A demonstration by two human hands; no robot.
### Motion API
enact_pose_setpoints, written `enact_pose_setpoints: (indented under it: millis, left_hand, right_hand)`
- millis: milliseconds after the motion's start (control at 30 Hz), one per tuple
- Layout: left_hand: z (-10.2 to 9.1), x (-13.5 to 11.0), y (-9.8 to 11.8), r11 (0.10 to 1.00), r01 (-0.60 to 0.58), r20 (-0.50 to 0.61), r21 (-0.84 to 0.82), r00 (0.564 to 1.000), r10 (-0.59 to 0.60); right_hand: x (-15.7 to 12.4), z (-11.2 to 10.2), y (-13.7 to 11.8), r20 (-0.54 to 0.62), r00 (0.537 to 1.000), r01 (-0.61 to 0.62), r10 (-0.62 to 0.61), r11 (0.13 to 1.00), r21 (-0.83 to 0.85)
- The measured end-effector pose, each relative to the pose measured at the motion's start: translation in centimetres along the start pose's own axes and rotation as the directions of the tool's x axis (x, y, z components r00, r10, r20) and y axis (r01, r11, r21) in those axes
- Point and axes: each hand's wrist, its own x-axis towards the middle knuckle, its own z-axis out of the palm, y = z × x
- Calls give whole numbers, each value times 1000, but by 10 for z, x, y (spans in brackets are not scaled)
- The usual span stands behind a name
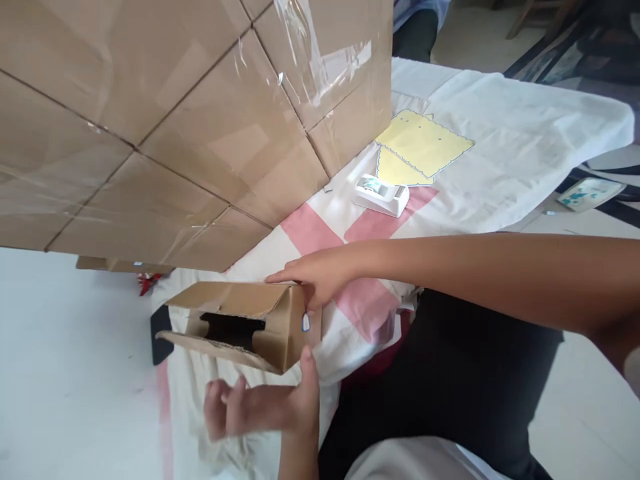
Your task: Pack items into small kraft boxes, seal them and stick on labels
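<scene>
A small brown cardboard box (pixel 240 323) lies on its side at the edge of a cloth-covered table (pixel 500 153), its cut-out opening facing me. My right hand (pixel 320 273) reaches in from the right and grips the box's right end, fingers flat along its top and thumb on the end face. My left hand (pixel 263 407) hovers just below the box with its fingers spread and slightly blurred. Its thumb tip touches the box's lower right corner. It holds nothing.
A large taped cardboard box (pixel 175 120) fills the upper left, overhanging the table. A white tape dispenser (pixel 381 194) and yellow paper sheets (pixel 423 143) lie on the white cloth with pink stripes. My dark trousers (pixel 450 387) are lower right.
</scene>
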Motion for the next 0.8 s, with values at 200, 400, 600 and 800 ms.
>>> enact_pose_setpoints:
  millis: [200,400,600,800]
  left_hand:
    - [35,-17,-3,977,172,-419,126,902,-105]
    - [37,-19,-6,984,171,-444,50,887,-131]
    - [40,-12,-1,984,140,-544,-106,820,-175]
    - [45,-4,5,991,106,-615,-76,778,-130]
  right_hand:
    - [2,30,-10,-52,995,69,-80,981,-182]
    - [9,38,-3,-24,982,176,-188,951,-252]
    - [11,36,-2,20,978,203,-207,932,-300]
    - [11,29,-10,101,988,144,-113,908,-393]
